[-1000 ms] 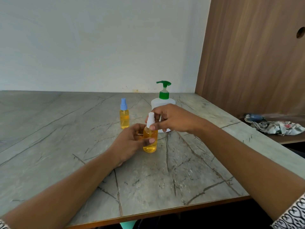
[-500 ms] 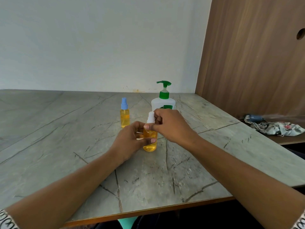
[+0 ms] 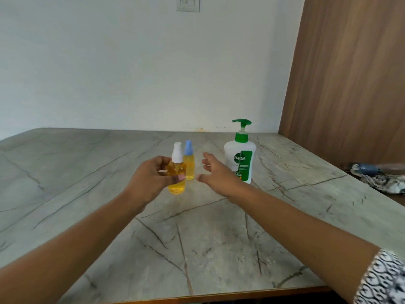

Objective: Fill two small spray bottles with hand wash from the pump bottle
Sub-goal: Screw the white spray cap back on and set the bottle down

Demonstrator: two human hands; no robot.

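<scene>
Two hands [image 3: 151, 178] [image 3: 215, 172] over mid-table [image 3: 87, 194]

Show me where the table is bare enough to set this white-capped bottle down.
The table is bare across its whole left side, left of the left hand, and along the near edge between the forearms. It is crowded mid-table: the blue-capped bottle, the open right hand and the pump bottle stand close together. A cloth lies off the right edge.

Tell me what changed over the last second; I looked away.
The right hand let go of the white-capped spray bottle and opened. The left hand lifted that bottle beside the blue-capped bottle. That bottle and the pump bottle stayed put.
</scene>
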